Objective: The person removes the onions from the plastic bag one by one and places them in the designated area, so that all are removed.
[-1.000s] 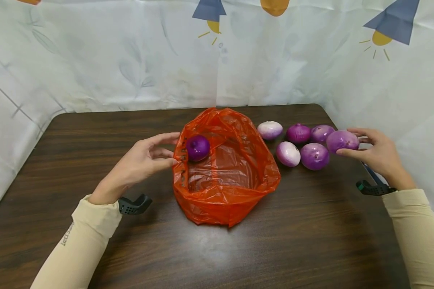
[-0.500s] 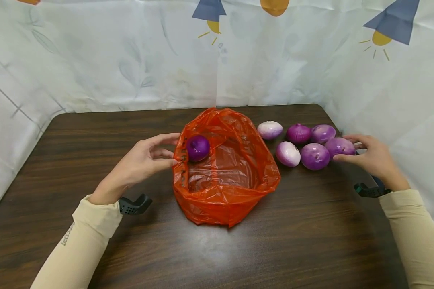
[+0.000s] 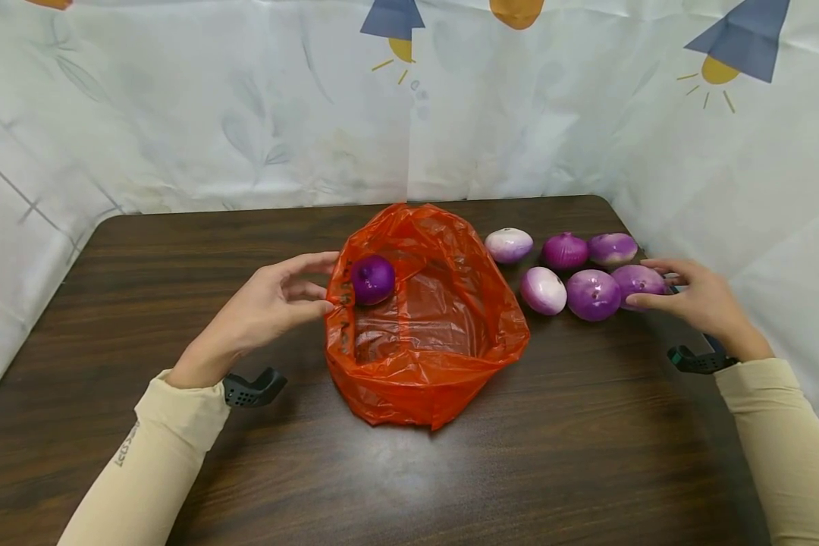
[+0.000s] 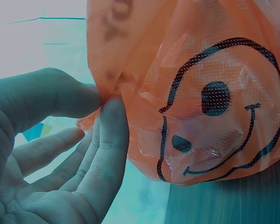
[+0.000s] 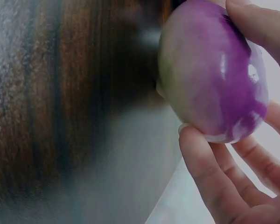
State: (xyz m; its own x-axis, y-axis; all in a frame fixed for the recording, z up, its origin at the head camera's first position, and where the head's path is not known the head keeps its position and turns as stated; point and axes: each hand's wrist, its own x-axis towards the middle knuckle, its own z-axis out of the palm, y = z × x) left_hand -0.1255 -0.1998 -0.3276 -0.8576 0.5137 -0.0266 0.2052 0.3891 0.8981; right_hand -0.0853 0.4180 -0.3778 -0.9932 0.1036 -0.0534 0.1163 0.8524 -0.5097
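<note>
An orange-red plastic bag (image 3: 437,387) stands open on the table, with a purple onion (image 3: 372,279) inside at its left. My left hand (image 3: 259,311) pinches the bag's left rim between thumb and fingertip. In the left wrist view the bag (image 4: 214,140) shows a black printed smiling face. At the table's right side my right hand (image 3: 706,299) grips a purple onion (image 3: 636,285), thumb on one side and fingertips on the other. In the right wrist view this onion (image 5: 214,74) is pale purple with a darker patch.
Beside the held onion lie several others: a round purple onion (image 3: 593,296), a whitish onion (image 3: 543,291), a pale onion (image 3: 509,246), a dark onion (image 3: 564,251) and a purple one (image 3: 612,249). A patterned white sheet (image 3: 280,114) hangs behind the dark wooden table (image 3: 259,470).
My right hand has lowered the onion and moved slightly left, against the others. The back right onion has shifted a little right. My left hand and the bag have stayed put.
</note>
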